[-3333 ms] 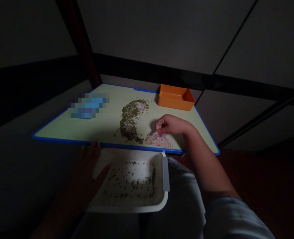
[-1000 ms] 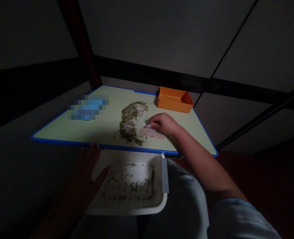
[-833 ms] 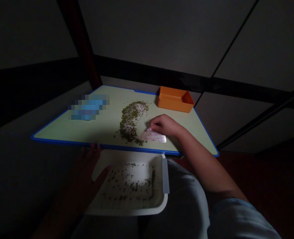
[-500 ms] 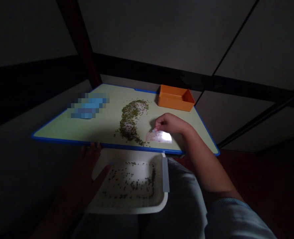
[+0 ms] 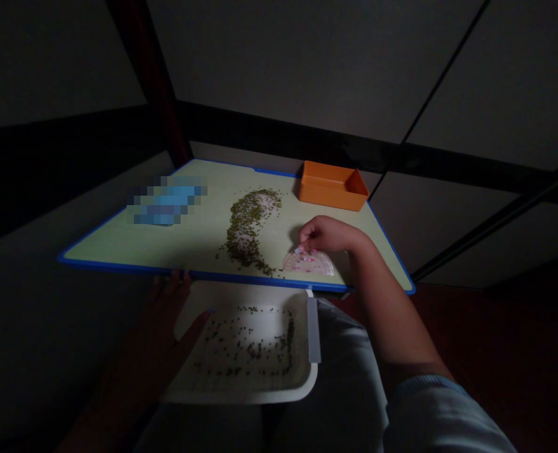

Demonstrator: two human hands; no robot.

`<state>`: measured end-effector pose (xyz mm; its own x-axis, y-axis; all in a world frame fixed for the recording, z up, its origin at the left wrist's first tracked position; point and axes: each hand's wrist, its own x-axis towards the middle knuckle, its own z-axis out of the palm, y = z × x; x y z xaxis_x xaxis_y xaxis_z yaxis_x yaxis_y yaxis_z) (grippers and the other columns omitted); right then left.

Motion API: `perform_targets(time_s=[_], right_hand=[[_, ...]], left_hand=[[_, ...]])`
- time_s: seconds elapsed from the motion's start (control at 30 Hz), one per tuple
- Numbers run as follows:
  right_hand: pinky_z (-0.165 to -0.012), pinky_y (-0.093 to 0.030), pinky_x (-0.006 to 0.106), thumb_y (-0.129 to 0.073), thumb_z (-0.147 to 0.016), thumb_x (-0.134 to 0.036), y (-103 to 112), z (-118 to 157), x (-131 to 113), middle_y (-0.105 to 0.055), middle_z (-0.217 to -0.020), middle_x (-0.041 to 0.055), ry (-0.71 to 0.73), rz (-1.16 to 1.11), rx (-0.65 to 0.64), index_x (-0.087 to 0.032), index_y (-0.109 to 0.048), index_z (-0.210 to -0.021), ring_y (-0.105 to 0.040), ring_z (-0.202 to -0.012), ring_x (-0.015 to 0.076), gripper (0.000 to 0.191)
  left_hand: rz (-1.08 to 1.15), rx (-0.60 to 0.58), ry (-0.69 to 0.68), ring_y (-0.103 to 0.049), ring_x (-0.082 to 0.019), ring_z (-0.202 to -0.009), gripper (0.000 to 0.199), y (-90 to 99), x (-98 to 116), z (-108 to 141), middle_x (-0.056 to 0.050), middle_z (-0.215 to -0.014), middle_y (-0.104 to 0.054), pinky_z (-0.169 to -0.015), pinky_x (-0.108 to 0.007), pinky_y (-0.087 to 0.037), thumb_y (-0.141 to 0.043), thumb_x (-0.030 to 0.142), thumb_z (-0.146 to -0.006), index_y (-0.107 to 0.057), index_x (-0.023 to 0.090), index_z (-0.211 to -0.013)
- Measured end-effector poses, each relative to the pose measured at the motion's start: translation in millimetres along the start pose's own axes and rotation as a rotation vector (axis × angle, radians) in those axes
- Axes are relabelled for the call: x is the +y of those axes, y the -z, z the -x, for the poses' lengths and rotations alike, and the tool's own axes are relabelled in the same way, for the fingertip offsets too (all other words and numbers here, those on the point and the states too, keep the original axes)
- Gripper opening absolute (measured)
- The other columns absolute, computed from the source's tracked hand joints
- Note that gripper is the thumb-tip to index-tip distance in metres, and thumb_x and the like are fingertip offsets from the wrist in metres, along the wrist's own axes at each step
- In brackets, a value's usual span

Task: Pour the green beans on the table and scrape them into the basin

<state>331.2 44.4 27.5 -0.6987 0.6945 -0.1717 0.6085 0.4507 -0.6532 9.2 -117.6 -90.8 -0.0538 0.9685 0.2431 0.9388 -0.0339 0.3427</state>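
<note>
My right hand is closed in a pinch at the top of a clear half-round protractor with pink markings. The protractor is at the right front of the board, close to its near edge. Left of it, a curved pile of small green beans lies on the pale board. In shadow, my left hand grips the left side of a white plastic container, its thumb over the inside and its fingertips near the board's blue edge. Scattered beans lie in the container.
An orange open box stands at the back right of the board. A blurred-out blue item lies at the left. Cabinet panels rise behind the board. The container sits below the board's front edge, over my lap.
My right hand and the protractor have shifted slightly to the right and nearer to me. The bright glare on the protractor has gone. My left hand looks unmoved.
</note>
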Motion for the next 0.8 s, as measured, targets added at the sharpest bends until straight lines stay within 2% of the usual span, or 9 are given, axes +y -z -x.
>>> perform_targets(time_s=[0.2,0.6,0.8], right_hand=[[-0.061,-0.034,0.025,-0.060,-0.076,-0.021,0.1,0.1,-1.8,-0.058,-0.057,-0.0018,-0.016,0.058,0.071,-0.013,-0.067,-0.067,-0.048,-0.055,0.0083,0.014],[-0.063,-0.038,0.024,-0.064,-0.075,-0.027,-4.9,-5.1,2.1,-0.060,-0.059,-0.0017,0.050,-0.037,-0.033,-0.013,-0.064,-0.068,-0.053,-0.058,0.0096,0.015],[-0.060,-0.036,0.023,-0.066,-0.074,-0.028,-7.3,-4.6,-1.0,-0.059,-0.057,-0.0025,0.072,-0.054,-0.035,-0.014,-0.063,-0.066,-0.051,-0.056,0.0091,0.017]], left_hand=[[0.011,-0.026,0.003,-0.013,-0.033,-0.149,0.076,-1.2,-0.5,-0.7,-0.008,-0.161,-0.025,-0.117,-0.058,-0.027,-0.037,0.061,-0.083,-0.028,0.021,-0.148],[0.018,-0.018,-0.004,-0.015,-0.032,-0.149,0.078,-1.3,-1.1,-0.5,-0.008,-0.161,-0.024,-0.118,-0.057,-0.027,-0.035,0.064,-0.083,-0.029,0.020,-0.147],[0.016,-0.013,-0.005,-0.013,-0.033,-0.149,0.078,0.7,0.7,0.4,-0.009,-0.161,-0.025,-0.118,-0.058,-0.027,-0.036,0.063,-0.083,-0.028,0.021,-0.147]])
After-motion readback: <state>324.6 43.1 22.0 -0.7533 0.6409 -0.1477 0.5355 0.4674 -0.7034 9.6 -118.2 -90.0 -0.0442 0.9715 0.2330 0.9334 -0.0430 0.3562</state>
